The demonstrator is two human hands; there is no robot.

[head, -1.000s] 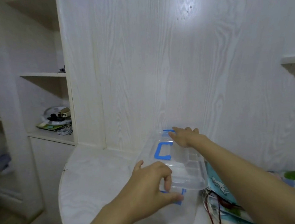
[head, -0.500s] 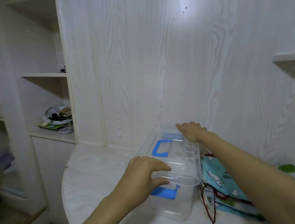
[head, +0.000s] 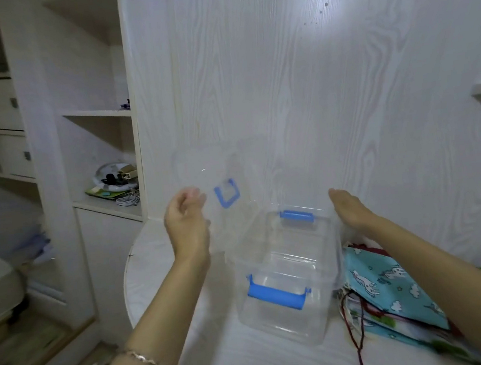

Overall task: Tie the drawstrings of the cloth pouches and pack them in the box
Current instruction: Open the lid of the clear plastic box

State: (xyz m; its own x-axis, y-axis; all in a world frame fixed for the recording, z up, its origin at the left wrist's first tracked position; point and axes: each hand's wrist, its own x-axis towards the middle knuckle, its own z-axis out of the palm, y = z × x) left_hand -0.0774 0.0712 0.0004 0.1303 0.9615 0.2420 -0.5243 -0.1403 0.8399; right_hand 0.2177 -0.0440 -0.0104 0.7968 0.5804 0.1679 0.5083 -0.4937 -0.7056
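A clear plastic box (head: 332, 319) with blue latches stands open on the white table (head: 184, 280). Its clear lid (head: 217, 179) with a blue handle is lifted and tilted up to the left of the box, blurred, with my left hand (head: 186, 219) shut on its near edge. My right hand (head: 350, 208) hovers with flat fingers at the box's far right corner, holding nothing. A stack of printed cloth pouches (head: 395, 290), blue with unicorns on top, lies right of the box, dark red drawstrings (head: 362, 331) trailing loose. My right forearm covers part of the stack.
A white wood-grain wall rises right behind the table. Shelves to the left hold a round dish with small items (head: 116, 178) and a coiled cable (head: 127, 199). The table's rounded edge drops off at the left.
The lid has come off the box: my left hand raised it up and to the left. My right hand let go of the far end and moved to the right of the box.
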